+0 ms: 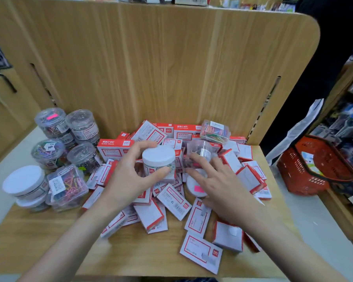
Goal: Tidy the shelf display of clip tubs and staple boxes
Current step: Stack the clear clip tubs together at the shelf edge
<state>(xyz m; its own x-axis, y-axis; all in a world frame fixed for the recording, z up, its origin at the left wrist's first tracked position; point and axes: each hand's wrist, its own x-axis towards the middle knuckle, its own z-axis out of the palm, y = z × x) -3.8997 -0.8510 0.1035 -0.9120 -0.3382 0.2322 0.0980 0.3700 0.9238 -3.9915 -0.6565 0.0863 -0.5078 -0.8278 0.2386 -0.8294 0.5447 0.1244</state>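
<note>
Shelf: wood, tall back panel, carries all stock.

Staple boxes: red/white, loose heap over shelf centre to right edge, some upright along back panel, most flat or tilted; a few spill toward front edge.

Red basket: off shelf's right edge, on the next surface.

Clip tubs: round, clear, stacked two high at back-left corner; more w/ white lids at left edge, plus a square clear box of coloured clips just beside them.

White-lidded tub: in my left hand, fingers and thumb curled round it, held above heap centre.

My right hand: fingers spread, straight, holding nothing, over heap near a clear tub.
</note>
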